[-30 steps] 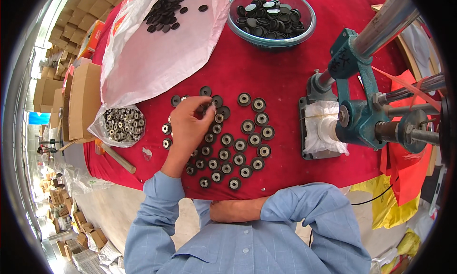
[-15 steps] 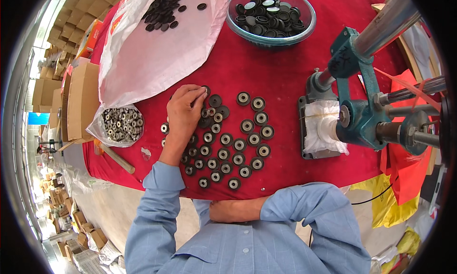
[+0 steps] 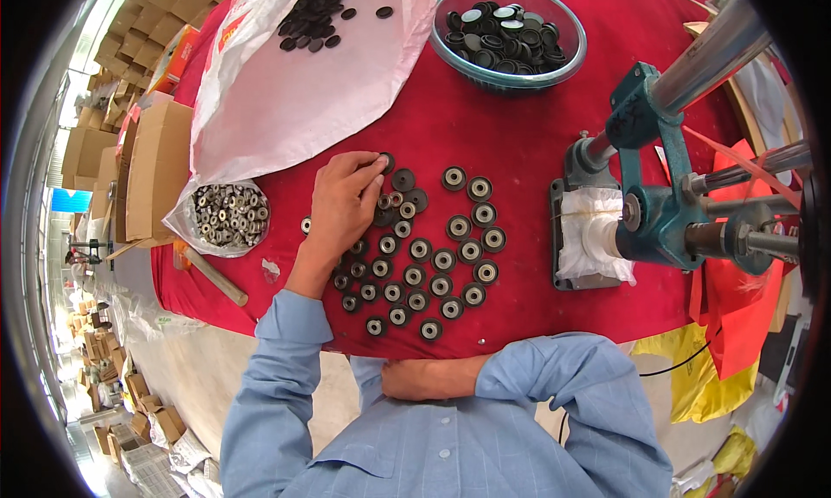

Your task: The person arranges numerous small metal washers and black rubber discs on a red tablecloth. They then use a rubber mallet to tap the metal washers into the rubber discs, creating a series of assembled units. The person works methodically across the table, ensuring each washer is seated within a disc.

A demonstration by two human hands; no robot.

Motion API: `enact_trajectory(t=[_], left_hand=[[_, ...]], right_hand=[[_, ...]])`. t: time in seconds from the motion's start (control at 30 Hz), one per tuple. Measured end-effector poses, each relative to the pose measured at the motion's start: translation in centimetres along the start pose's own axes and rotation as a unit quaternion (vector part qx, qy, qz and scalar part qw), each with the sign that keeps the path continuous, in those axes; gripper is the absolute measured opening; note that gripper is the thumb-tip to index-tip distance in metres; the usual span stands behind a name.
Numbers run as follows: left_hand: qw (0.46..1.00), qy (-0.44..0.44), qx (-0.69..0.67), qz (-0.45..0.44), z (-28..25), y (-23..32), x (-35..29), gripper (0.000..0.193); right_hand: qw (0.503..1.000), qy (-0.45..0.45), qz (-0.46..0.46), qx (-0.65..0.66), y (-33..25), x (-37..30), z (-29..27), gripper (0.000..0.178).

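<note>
My left hand (image 3: 344, 199) reaches over the red cloth with its fingers closed, the fingertips on a round black cap (image 3: 388, 161). Beside those fingers lie more black caps (image 3: 403, 179) and small metal bearings (image 3: 408, 210). To the right and nearer me, several black caps with metal bearings seated in them (image 3: 443, 259) are spread in loose rows; part of the group is hidden behind my left wrist. My right arm is folded across my lap at the table's front edge. Only the wrist side of my right hand (image 3: 407, 381) shows, its fingers out of sight.
A teal-framed press (image 3: 640, 195) stands on the right. At the back are a clear bowl of black caps (image 3: 511, 81) and a white sack (image 3: 303, 109) with loose caps. A bag of bearings (image 3: 227, 221), a rod (image 3: 216, 279) and a cardboard box (image 3: 160, 169) are at the left.
The whole view has shifted slightly, so the table things sit a little further right in the picture. My left fingertips stay at the same black cap; the right arm remains folded.
</note>
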State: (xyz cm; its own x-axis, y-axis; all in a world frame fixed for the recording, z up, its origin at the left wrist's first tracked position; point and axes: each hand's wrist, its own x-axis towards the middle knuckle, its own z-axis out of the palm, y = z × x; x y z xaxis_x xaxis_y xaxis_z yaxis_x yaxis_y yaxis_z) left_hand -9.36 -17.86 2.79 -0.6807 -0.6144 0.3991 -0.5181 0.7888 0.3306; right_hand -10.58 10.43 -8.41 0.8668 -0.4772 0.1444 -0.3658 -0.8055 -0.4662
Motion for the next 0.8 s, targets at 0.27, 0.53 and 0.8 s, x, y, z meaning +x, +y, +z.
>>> enact_trajectory(t=[0.27,0.53,0.8], left_hand=[[0.996,0.004,-0.015,-0.086,-1.4,2.7,-3.5,0.029],[0.994,-0.014,-0.038,-0.098,-0.9,3.0,-3.0,0.029],[0.977,0.071,-0.092,-0.178,-4.2,-0.4,-2.8,0.022]], right_hand=[[0.998,0.009,0.028,-0.051,-0.3,-0.3,-0.6,0.024],[0.997,0.021,0.028,-0.064,-0.2,-0.3,-0.3,0.025],[0.998,0.01,0.029,-0.057,-0.1,-0.4,-0.8,0.027]])
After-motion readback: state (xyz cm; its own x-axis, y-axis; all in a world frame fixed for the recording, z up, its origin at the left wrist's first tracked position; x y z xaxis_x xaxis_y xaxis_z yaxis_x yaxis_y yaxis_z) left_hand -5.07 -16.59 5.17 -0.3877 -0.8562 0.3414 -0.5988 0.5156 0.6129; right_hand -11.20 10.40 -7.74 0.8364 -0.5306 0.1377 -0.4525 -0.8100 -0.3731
